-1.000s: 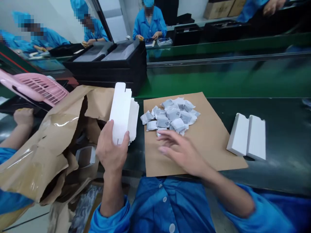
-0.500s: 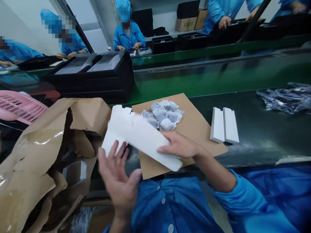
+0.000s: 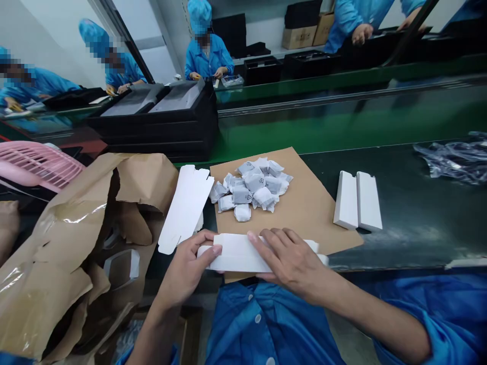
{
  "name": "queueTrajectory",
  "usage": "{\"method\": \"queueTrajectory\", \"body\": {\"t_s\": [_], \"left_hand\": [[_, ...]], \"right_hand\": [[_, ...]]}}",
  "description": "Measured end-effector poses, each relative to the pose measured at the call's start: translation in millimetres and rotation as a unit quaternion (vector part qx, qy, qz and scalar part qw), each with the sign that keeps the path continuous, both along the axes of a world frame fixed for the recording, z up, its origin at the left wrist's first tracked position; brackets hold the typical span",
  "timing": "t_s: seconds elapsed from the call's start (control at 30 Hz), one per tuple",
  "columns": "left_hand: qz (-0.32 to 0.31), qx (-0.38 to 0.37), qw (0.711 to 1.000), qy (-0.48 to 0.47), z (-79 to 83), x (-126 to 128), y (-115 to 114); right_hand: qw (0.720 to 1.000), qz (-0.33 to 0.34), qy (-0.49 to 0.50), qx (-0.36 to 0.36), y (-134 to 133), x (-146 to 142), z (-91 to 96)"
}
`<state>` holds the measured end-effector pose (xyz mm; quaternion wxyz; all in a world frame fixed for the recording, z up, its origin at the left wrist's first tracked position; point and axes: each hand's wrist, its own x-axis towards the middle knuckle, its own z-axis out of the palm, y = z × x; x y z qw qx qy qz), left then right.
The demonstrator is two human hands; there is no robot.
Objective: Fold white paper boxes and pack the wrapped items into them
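Between my hands is a long white folding carton (image 3: 238,253), held level over the near edge of a brown cardboard sheet (image 3: 304,203). My left hand (image 3: 194,258) pinches its left end, thumb on top. My right hand (image 3: 289,258) grips the right part from above, its fingers laid over the top panel. Flaps stick out past both ends. Beyond the carton, small white wrapped packets (image 3: 253,185) lie in a heap on the sheet. To the left are flat white carton blanks (image 3: 186,208). Two formed white boxes (image 3: 357,201) stand side by side at the right.
A torn brown paper bag (image 3: 72,228) fills the left side, with a pink plastic basket (image 3: 41,162) behind it. Stacked black trays (image 3: 163,121) stand at the back left. Clear plastic bags (image 3: 452,157) lie far right. Co-workers in blue sit across the green conveyor (image 3: 304,126).
The white carton has come down and turned level, folded narrower. My left hand, spread and free before, now holds its left end. The packets and blanks stand uncovered.
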<state>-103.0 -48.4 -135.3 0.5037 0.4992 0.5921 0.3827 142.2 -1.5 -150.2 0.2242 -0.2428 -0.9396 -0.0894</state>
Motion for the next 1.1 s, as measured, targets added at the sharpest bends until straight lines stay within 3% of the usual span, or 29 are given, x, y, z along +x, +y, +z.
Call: {"method": "queueTrajectory", "body": {"t_s": [0.07, 0.23, 0.37, 0.53, 0.7, 0.73, 0.8, 0.83, 0.9, 0.93, 1.0, 1.1], "left_hand": [[-0.003, -0.015, 1.000, 0.000, 6.4, -4.0, -0.2], [-0.133, -0.020, 0.990, 0.052, 17.7, -6.3, 2.3], [-0.110, 0.038, 0.988, 0.098, 12.8, 0.0, 2.3], [-0.104, 0.046, 0.981, 0.159, 6.0, 7.5, 2.1], [-0.109, 0.056, 0.972, 0.200, 15.8, -3.6, 5.6], [-0.089, 0.064, 0.975, 0.193, 18.2, -5.5, 4.6], [0.042, 0.147, 0.977, 0.151, 19.6, -0.8, -0.6], [0.133, 0.222, 0.959, 0.114, 17.8, 7.6, -4.5], [0.266, 0.353, 0.897, 0.024, 8.6, 36.3, -12.6], [0.250, 0.374, 0.893, -0.016, 1.9, 54.4, -15.4], [0.166, 0.262, 0.948, -0.075, -12.1, 88.3, -15.3], [0.171, 0.182, 0.966, -0.066, -25.1, 106.3, -0.4]], "right_hand": [[1.000, 0.008, 0.001, 0.005, 1.2, 3.4, -0.1], [0.998, 0.045, 0.010, 0.039, 2.4, 7.6, -2.4], [0.999, 0.043, 0.015, 0.009, 1.5, 8.3, -5.7], [0.999, 0.026, -0.020, -0.024, -7.4, 6.7, -2.8], [0.998, 0.052, 0.021, 0.007, -12.0, 13.0, 1.4], [0.998, 0.046, 0.035, -0.003, -10.1, 16.1, 1.1], [0.998, 0.002, 0.066, -0.022, -4.8, 20.9, -1.1], [0.996, -0.032, 0.083, -0.026, -2.6, 21.0, -3.2], [0.988, -0.098, 0.118, -0.015, -2.3, 13.5, -8.9], [0.984, -0.118, 0.131, -0.002, -5.1, 6.0, -12.5], [0.979, -0.137, 0.151, 0.022, -15.9, -12.9, -19.3], [0.979, -0.131, 0.155, -0.023, -34.2, -30.2, -20.6]]}}
